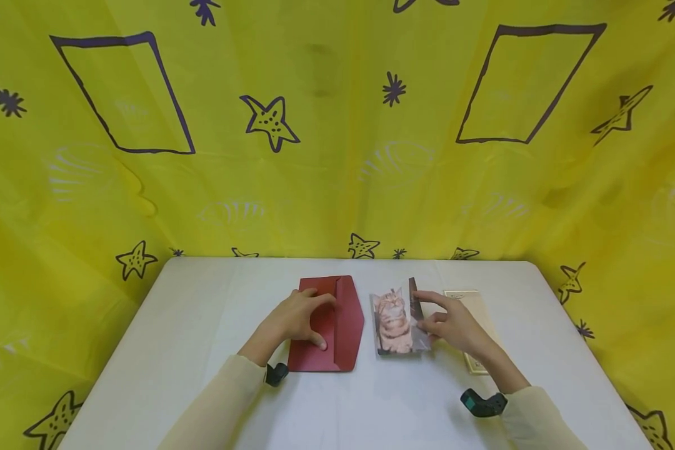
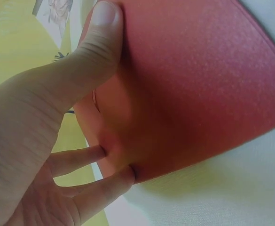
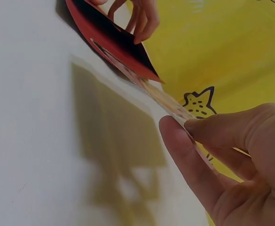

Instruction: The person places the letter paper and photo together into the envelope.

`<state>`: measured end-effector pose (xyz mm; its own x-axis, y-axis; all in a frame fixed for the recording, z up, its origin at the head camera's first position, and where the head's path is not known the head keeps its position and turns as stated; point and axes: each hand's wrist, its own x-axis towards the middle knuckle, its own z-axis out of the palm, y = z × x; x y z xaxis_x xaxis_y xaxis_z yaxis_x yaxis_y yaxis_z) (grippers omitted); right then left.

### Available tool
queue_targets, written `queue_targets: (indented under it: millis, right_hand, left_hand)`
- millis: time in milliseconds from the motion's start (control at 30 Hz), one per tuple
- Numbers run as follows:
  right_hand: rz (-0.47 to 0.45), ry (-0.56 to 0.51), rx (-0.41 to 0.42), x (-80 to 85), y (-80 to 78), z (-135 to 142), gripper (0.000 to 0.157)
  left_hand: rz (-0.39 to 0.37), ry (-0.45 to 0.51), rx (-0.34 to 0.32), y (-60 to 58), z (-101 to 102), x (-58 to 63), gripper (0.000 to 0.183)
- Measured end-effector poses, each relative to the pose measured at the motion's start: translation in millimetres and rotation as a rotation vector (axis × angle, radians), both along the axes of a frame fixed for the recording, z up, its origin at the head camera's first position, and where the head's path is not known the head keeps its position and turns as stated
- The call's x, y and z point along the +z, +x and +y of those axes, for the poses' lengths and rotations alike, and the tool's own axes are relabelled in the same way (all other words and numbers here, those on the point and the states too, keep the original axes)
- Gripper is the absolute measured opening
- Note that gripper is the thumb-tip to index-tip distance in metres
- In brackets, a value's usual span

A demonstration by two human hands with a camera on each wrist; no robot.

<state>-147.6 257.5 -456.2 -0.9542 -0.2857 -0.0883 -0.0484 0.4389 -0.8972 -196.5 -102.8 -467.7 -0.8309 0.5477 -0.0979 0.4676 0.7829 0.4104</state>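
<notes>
A red envelope [image 1: 309,359] lies on the table with its pointed flap [image 1: 349,325] folded out to the right. My left hand [image 1: 300,315] spans it, thumb pressed on the front panel and the other fingertips near the far edge; in the left wrist view the panel [image 2: 193,70] bows under this grip. Just right of the flap, my right hand [image 1: 452,325] pinches a glossy cat photo [image 1: 394,322] by its right side, between thumb and fingers. It is held tilted, casting a shadow on the table. The right wrist view shows the envelope's dark mouth [image 3: 111,35] gaping beside the photo's far end.
A cream card with gold edging [image 1: 475,306] lies on the right, partly hidden under my right hand and forearm. The white table [image 1: 202,325] ends at a yellow curtain [image 1: 326,187] with starfish drawings. A dark wrist camera [image 1: 484,404] sits near my right cuff.
</notes>
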Motion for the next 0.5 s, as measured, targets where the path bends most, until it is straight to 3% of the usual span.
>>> queue_targets:
  millis: [500]
  right_hand:
    - [-0.026, -0.087, 0.006, 0.3, -2.5, -29.6, 0.068]
  left_hand:
    - [-0.008, 0.002, 0.003, 0.5, -1.1, 0.9, 0.081]
